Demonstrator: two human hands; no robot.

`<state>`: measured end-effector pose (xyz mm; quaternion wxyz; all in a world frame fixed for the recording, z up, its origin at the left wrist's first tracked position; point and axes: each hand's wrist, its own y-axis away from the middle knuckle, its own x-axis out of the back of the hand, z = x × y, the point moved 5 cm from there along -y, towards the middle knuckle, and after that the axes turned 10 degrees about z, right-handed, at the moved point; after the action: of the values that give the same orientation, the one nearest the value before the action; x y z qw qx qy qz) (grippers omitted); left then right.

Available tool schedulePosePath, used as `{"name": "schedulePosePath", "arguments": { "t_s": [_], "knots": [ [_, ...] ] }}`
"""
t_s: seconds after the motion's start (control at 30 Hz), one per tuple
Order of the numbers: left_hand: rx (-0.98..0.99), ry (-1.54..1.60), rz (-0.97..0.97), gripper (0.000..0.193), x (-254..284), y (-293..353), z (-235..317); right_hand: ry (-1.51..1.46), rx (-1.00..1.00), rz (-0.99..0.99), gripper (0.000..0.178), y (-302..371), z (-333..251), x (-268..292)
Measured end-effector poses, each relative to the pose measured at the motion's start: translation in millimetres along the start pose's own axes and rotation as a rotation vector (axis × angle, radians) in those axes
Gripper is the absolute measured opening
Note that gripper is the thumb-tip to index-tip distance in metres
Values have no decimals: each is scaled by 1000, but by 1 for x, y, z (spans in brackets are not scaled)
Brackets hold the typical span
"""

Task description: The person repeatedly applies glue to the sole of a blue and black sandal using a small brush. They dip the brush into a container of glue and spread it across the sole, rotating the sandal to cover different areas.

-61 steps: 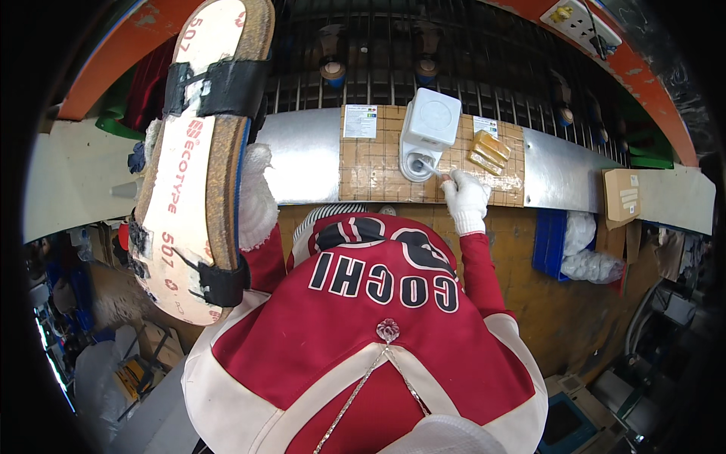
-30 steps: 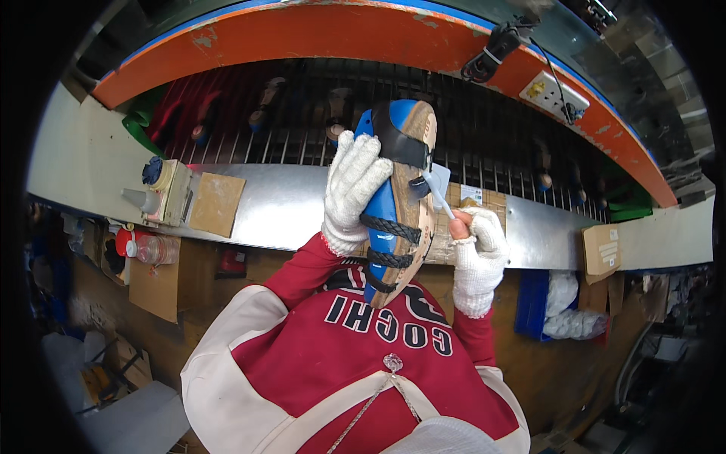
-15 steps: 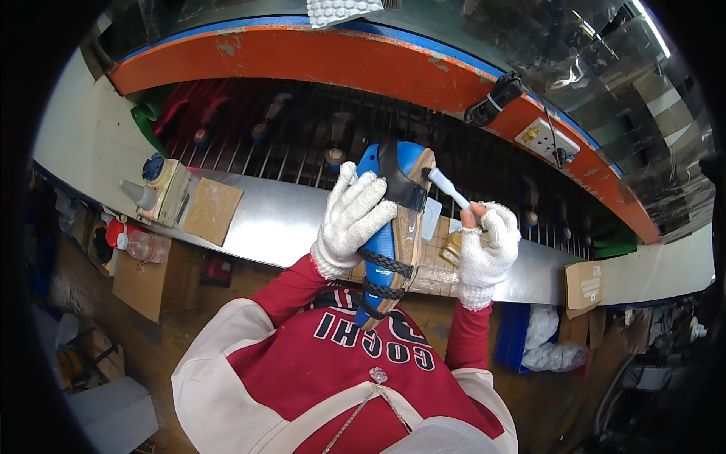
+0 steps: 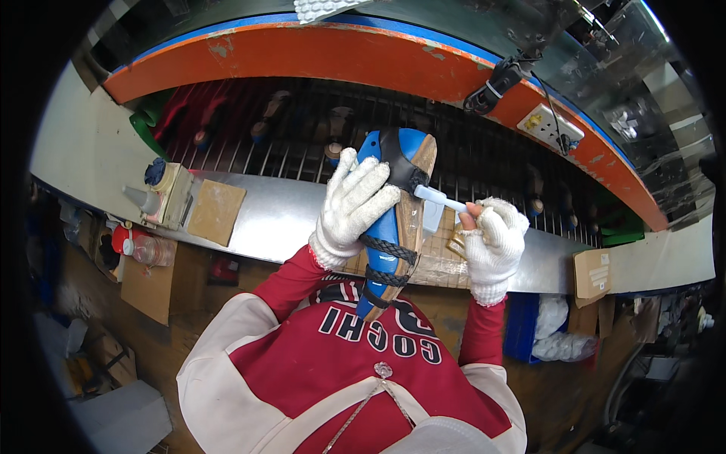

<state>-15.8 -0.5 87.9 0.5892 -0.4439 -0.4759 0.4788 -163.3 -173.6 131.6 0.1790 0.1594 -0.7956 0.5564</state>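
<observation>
In my left hand (image 4: 354, 204), white-gloved, a sandal on a blue shoe last (image 4: 384, 225) is held upright and slightly tilted. Black straps (image 4: 393, 247), some braided, cross the last, and the tan sole edge (image 4: 409, 219) faces right. My right hand (image 4: 495, 246), in a glove with bare fingertips, pinches a pale brush (image 4: 446, 200). Its head meets the sandal's edge beside the upper black strap; the bristles cannot be made out. Behind the sandal lies a pale flat piece (image 4: 432, 216), partly covered. A yellowish container (image 4: 457, 244) is half hidden by my right hand.
Ahead runs a rack of metal bars (image 4: 302, 163) with several shoes on lasts, beneath an orange beam (image 4: 340, 57). A metal ledge (image 4: 265, 219) lies before it. At left stand a glue-stained container (image 4: 172, 193) and a cardboard piece (image 4: 216, 213); at right, a small carton (image 4: 591, 276).
The brush has moved along the sandal's edge toward me, from above the black strap to beside it, and its handle lies flatter. My left hand keeps its hold on the sandal.
</observation>
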Motion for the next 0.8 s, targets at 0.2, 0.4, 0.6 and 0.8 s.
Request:
{"name": "schedulePosePath", "arguments": {
  "t_s": [0.2, 0.4, 0.6, 0.8],
  "knots": [
    [-37, 48, -26, 53, -4, -3, -6, -95, -12, -27, 21, -6, 6, 8],
    [24, 116, 86, 50, -10, -1, -5, -178, -136, -22, 19, 3, 17, 7],
    [-26, 75, 46, 52, -8, -3, -4, -398, -384, -180, 17, 33, 15, 11],
    [-67, 56, -20, 52, -9, -3, 0, -80, -188, -55, 17, 22, -3, 21]
  ]
}}
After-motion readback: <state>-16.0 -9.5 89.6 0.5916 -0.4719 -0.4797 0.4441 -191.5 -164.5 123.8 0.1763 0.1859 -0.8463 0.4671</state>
